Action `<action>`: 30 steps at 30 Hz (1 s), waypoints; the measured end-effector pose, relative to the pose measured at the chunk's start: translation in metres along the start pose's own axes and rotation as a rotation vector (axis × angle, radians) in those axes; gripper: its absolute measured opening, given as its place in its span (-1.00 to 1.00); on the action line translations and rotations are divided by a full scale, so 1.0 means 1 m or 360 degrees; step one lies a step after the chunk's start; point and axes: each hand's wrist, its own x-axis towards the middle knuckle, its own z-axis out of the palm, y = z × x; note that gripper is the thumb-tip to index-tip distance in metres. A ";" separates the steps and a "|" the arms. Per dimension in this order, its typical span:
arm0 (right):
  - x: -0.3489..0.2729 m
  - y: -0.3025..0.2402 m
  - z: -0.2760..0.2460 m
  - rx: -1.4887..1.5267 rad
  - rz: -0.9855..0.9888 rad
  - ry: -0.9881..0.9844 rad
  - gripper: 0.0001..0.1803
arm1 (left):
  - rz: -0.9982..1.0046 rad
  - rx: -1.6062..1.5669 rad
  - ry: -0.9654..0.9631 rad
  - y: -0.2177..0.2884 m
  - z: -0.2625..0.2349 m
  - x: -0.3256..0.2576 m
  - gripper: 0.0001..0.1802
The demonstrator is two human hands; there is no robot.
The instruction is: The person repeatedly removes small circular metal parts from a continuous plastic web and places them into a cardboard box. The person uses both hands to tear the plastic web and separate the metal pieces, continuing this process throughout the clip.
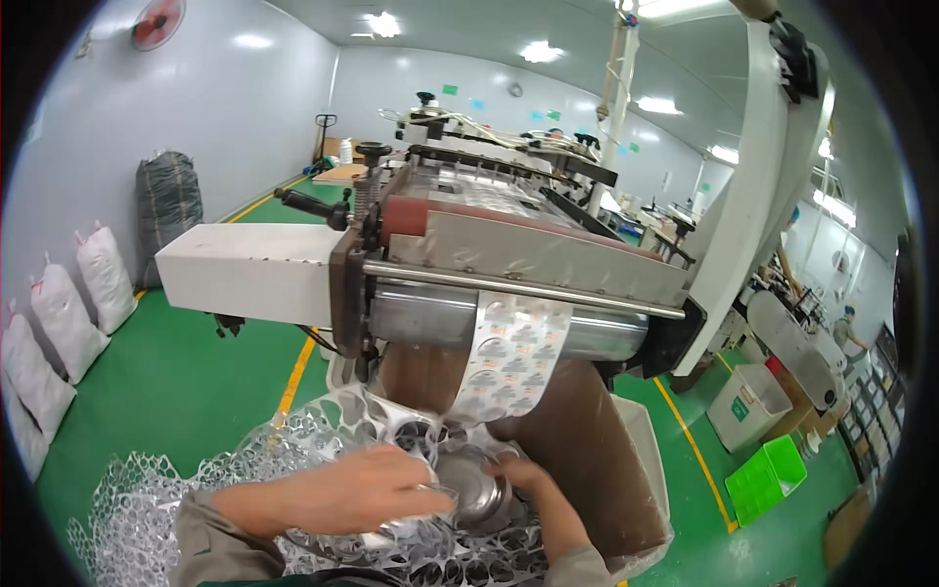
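A round silver metal piece (471,492) with a flat top sits low in front of me, amid punched foil scrap (245,489) full of round holes. My right hand (521,474) reaches to its right rim, the fingers bent against its edge. On its left side, my left hand (367,489) lies above the scrap with fingers curled and pointing right. What those fingers pinch, if anything, is hidden and a little blurred. Just above both hands, a printed foil strip (514,357) with round marks hangs from a steel roller (421,313).
A large bin lined with brown film (587,450) stands beneath the roller machine (528,235). White sacks (68,318) and a dark sack (169,205) line the left wall. A bright green crate (766,479) and a white bin (748,406) stand at right. Another person (846,328) is far off.
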 end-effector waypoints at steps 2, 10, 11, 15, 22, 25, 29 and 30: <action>0.007 0.094 0.020 -0.1467 -0.0208 0.0115 -0.46 | -0.0031 0.0044 0.0089 -0.003 -0.007 0.003 -0.42; -0.017 0.020 -0.010 -0.1191 -0.0022 -0.0324 -0.45 | -0.0749 -0.0137 -0.0375 -0.094 0.082 -0.026 -0.70; -0.028 0.017 -0.029 -0.0934 -0.0037 -0.0098 -0.48 | -0.0716 -0.0110 -0.0364 -0.114 0.097 -0.030 -0.74; -0.081 -0.046 -0.094 0.0016 -0.0496 0.0691 -0.57 | -0.1210 -0.0860 -0.0241 -0.140 0.078 -0.027 -0.63; -0.103 -0.071 -0.088 0.1989 -0.1448 -0.0169 -0.46 | -0.1732 -0.2370 0.1043 -0.161 0.095 -0.032 -0.50; -0.031 0.008 -0.018 0.0930 -0.0514 -0.0068 -0.38 | -0.1727 -0.2282 0.1331 -0.130 0.091 0.001 -0.55; 0.056 0.122 0.044 -0.1348 -0.0176 -0.0015 -0.44 | -0.1339 -0.2018 0.1231 -0.123 0.067 0.002 -0.65; 0.056 0.159 0.031 -0.1408 -0.0240 -0.0070 -0.45 | -0.1321 -0.1985 0.1190 -0.123 0.073 0.007 -0.66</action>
